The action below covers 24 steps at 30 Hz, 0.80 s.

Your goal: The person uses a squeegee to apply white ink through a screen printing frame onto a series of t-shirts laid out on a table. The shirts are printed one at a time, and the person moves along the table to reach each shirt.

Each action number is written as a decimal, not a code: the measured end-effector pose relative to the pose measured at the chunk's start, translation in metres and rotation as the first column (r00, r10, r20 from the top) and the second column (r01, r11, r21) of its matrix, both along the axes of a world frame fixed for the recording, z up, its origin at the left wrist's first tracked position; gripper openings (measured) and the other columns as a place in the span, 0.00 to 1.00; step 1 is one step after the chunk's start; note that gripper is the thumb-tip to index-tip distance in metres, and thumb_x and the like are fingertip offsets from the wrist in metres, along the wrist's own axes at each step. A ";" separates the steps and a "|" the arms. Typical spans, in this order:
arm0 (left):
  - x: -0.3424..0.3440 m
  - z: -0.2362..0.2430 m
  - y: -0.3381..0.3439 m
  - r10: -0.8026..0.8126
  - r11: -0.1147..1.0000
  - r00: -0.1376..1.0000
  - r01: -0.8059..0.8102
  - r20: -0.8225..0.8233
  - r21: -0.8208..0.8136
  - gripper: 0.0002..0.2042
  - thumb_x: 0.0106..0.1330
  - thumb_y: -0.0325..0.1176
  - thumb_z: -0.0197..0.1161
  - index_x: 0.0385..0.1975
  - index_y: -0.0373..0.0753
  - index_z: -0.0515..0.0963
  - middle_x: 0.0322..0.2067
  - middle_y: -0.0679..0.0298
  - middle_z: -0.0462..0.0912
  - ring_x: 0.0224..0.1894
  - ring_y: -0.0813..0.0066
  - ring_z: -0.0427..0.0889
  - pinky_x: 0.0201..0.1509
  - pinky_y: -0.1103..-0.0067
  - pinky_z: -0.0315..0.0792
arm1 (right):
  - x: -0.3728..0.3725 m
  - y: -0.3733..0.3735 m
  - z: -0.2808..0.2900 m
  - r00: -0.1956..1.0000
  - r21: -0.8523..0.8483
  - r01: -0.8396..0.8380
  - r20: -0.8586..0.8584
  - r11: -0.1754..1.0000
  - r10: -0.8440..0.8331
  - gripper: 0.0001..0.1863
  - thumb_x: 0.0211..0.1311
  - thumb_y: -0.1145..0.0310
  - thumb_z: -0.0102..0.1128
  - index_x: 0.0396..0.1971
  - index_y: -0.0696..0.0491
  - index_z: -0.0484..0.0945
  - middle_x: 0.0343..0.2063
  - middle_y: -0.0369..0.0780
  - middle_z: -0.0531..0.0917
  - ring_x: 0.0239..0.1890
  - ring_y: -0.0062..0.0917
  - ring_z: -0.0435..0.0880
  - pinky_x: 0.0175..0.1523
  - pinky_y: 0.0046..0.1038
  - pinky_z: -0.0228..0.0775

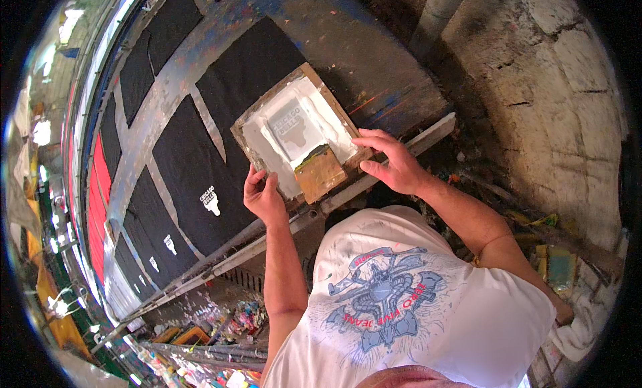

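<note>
A wooden-framed printing screen (332,100) lies at the near edge of a long table, overlapping a black fabric piece (247,64). Its mesh shows a small grey design with white ink smeared around it. Inside the frame, at its near side, rests a brownish flat squeegee (322,175) with a dark upper edge. My left hand (264,197) grips the frame's near left side, thumb up. At the near right side, my right hand (394,166) holds the frame between thumb and fingers. Neither hand touches the squeegee.
More black fabric pieces (184,164) run along the paint-stained table (374,67), several with a white print. Red fabric (97,187) lies at the far left. A metal rail (234,261) edges the table. Colourful scraps (244,318) lie below; a cracked wall or floor surface (555,87) is at right.
</note>
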State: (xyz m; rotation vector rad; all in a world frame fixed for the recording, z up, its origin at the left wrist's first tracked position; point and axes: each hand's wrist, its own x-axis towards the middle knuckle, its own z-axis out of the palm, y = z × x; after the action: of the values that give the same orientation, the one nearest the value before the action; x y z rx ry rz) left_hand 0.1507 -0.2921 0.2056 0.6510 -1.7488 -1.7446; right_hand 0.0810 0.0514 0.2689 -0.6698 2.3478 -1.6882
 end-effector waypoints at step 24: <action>-0.002 0.061 -0.036 -0.188 0.251 0.846 0.532 0.499 -0.809 0.26 0.68 0.27 0.67 0.68 0.33 0.82 0.76 0.59 0.79 0.61 0.53 0.86 0.67 0.58 0.79 | -0.022 -0.102 0.059 0.747 0.566 -0.215 -0.430 0.796 0.507 0.18 0.66 0.74 0.63 0.55 0.57 0.89 0.49 0.46 0.91 0.56 0.47 0.87 0.64 0.45 0.80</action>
State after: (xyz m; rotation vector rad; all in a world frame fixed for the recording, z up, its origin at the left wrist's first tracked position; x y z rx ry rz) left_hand 0.1485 -0.3282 0.2669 -0.0808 -2.8760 -0.4883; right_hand 0.0588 -0.0505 0.3280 -1.5715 2.5852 -0.7195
